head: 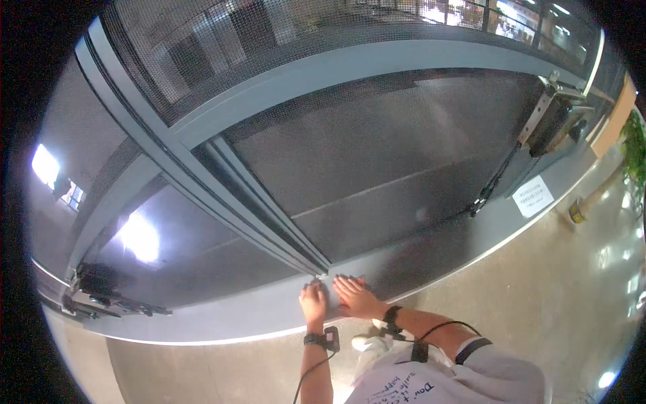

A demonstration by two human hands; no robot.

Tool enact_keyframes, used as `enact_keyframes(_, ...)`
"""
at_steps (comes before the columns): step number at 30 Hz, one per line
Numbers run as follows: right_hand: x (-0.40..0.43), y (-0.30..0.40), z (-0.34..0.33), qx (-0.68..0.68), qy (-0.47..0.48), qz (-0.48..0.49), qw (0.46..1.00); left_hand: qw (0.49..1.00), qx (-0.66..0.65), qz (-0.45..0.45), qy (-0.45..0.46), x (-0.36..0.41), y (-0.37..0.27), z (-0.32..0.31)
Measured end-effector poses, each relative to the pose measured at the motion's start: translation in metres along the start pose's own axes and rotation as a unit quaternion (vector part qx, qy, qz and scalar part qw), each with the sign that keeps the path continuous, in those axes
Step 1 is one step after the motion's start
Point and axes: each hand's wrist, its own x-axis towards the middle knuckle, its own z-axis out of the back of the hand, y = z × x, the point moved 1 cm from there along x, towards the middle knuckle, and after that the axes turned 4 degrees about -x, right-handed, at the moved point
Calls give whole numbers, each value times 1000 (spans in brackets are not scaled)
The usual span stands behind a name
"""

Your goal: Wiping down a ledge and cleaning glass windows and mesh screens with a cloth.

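Observation:
My left hand (313, 301) rests at the grey front edge panel (242, 308), its fingers curled near the foot of a grey metal post (222, 202). To its right lies my right hand (353, 297), its fingers together and laid toward the same panel; what is under the palm is hidden. A small pale piece (322, 276) sits between the fingertips and the foot of the post. Whether either hand holds anything is not plain. Both wrists wear black straps with cables.
Dark mesh panels (353, 151) in a grey frame fill the view ahead. A metal bracket (535, 113) with black cables stands at the right, near a white printed sheet (533, 196). Another black mechanism (121, 303) is at the left. A potted plant (633, 146) stands at the far right.

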Motion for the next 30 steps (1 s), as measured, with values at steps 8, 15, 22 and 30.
enact_keyframes(8,-93,-130,80,-127,81,-266,952,999,33,-6,17,-3,-12,3)
enact_keyframes(15,-160,-190,95,-224,-36,-424,876,998,28,-39,-52,0,-19,0)
enact_keyframes(22,-66,-111,38,-66,35,-328,942,997,30,-54,-51,-2,-14,-4)
enact_keyframes(30,5,19,-10,-30,26,43,998,993,113,12,18,-6,-21,3)
